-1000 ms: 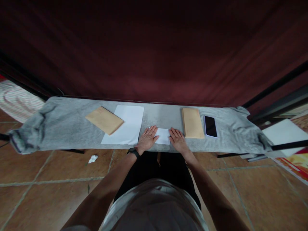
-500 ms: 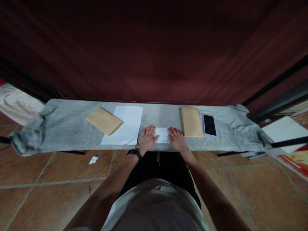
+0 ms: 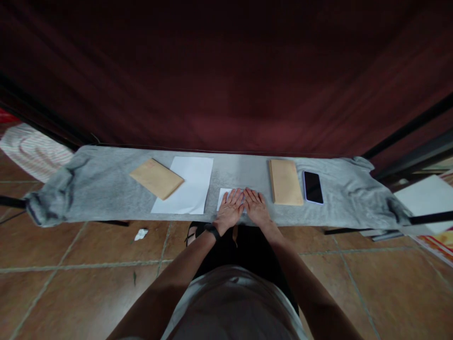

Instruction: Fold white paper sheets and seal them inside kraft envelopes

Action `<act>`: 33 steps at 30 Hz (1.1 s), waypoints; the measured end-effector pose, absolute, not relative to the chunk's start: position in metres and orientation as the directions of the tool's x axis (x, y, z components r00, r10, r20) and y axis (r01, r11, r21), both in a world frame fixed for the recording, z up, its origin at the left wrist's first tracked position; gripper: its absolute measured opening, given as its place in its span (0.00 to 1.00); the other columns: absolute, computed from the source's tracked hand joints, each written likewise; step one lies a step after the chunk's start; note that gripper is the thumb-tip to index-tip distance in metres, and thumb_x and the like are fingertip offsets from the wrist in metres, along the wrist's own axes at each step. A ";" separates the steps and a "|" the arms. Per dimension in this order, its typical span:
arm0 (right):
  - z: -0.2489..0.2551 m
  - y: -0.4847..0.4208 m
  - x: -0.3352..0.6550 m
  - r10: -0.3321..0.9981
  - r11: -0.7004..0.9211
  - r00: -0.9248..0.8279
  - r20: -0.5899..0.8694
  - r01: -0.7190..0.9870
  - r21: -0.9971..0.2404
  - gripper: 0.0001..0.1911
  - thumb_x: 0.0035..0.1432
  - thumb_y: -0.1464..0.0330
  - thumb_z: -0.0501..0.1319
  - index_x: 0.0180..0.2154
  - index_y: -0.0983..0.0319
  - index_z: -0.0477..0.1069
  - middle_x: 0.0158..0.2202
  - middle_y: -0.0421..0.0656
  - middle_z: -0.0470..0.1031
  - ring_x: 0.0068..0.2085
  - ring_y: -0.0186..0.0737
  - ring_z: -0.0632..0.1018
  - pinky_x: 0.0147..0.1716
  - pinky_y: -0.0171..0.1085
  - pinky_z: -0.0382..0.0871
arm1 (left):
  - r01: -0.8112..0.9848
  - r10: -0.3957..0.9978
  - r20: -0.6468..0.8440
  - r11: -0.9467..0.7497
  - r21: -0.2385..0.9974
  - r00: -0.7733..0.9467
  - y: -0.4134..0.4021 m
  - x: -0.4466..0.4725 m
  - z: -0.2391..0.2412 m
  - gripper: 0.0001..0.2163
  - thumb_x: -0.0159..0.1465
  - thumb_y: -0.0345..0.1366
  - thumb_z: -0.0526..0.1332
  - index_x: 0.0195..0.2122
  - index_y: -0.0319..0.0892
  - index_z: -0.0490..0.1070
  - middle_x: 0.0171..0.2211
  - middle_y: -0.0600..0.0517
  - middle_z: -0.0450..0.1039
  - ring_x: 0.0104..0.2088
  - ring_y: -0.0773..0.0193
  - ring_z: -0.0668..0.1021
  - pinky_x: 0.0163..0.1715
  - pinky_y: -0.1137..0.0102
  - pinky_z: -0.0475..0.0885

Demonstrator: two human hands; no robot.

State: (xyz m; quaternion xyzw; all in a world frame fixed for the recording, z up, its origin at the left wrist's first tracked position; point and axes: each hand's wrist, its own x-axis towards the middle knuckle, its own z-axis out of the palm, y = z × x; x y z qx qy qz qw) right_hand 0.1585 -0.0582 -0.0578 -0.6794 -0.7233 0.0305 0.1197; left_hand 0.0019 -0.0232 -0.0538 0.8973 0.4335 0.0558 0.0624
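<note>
A small white folded-looking paper lies near the front edge of the grey cloth-covered table. My left hand rests flat on it, fingers stretched out, with a dark band on the wrist. Beside it, my right hand also presses flat over the paper's right part. The two hands meet at the thumbs and hide most of the paper. To the left is a large white sheet, partly under a brown envelope. Right of my right hand lies a stack of brown envelopes.
A phone with a dark screen lies right of the envelope stack. Behind the table hangs a dark red curtain. A scrap of white paper is on the tiled floor. Black metal bars flank the table's right end.
My hands have come together over the small white paper, from its two side edges to its middle. The camera view has shifted slightly.
</note>
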 end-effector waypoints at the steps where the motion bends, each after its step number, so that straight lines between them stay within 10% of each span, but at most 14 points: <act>1: -0.060 -0.058 0.156 0.990 0.075 -0.048 0.131 0.975 -0.210 0.27 0.74 0.64 0.43 0.69 0.63 0.57 0.71 0.46 0.56 0.70 0.47 0.60 0.68 0.51 0.48 | 0.768 0.783 0.045 -0.619 0.163 0.621 -0.023 0.001 -0.054 0.26 0.74 0.41 0.43 0.71 0.41 0.53 0.72 0.49 0.51 0.73 0.56 0.50 0.71 0.52 0.46; 17: -0.064 -0.060 0.152 0.991 0.052 -0.023 0.134 0.976 -0.212 0.30 0.73 0.59 0.46 0.70 0.62 0.52 0.71 0.48 0.55 0.70 0.51 0.60 0.68 0.55 0.47 | 0.897 0.909 0.093 -0.415 0.151 0.405 -0.006 -0.024 -0.049 0.29 0.73 0.43 0.44 0.70 0.27 0.53 0.71 0.36 0.52 0.72 0.50 0.55 0.70 0.53 0.48; 23: -0.044 -0.045 0.162 0.996 0.038 -0.016 0.093 0.968 -0.246 0.26 0.72 0.64 0.47 0.68 0.61 0.58 0.66 0.49 0.67 0.63 0.47 0.69 0.65 0.51 0.54 | 0.828 0.846 0.094 -0.533 0.173 0.524 -0.010 -0.022 -0.046 0.26 0.74 0.42 0.44 0.70 0.39 0.56 0.70 0.44 0.56 0.71 0.53 0.57 0.69 0.50 0.51; 33: -0.009 -0.006 0.165 0.999 0.001 0.014 0.039 0.932 -0.362 0.13 0.62 0.75 0.58 0.43 0.58 0.79 0.45 0.46 0.78 0.45 0.42 0.79 0.49 0.40 0.70 | 0.812 0.841 0.112 -0.540 0.221 0.529 0.024 -0.027 -0.018 0.16 0.68 0.36 0.59 0.56 0.44 0.72 0.55 0.44 0.73 0.55 0.52 0.74 0.57 0.58 0.67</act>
